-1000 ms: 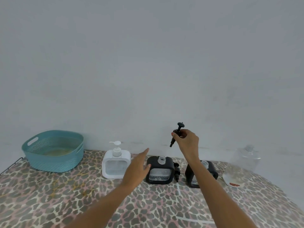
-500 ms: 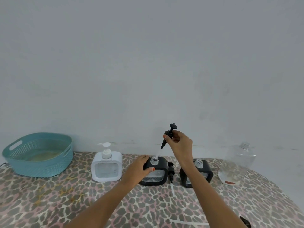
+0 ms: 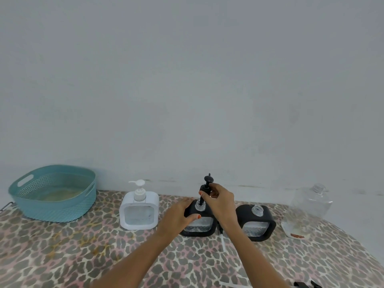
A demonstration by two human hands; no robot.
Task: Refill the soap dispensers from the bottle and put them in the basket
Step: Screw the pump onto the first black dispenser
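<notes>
While the right hand (image 3: 218, 199) pinches a black pump head (image 3: 205, 187) with its tube inside the clear threaded neck of the middle black square soap dispenser (image 3: 199, 222), the left hand (image 3: 177, 217) wraps that dispenser's left shoulder, thumb on its front. Three dispensers stand in a row on the leopard-print tabletop (image 3: 83, 256): a white one with pump fitted (image 3: 139, 208), the held black one, a second black one uncapped (image 3: 256, 222). One clear plastic refill bottle (image 3: 307, 208) leans far right. One teal woven-pattern plastic basket (image 3: 54, 194) sits far left.
</notes>
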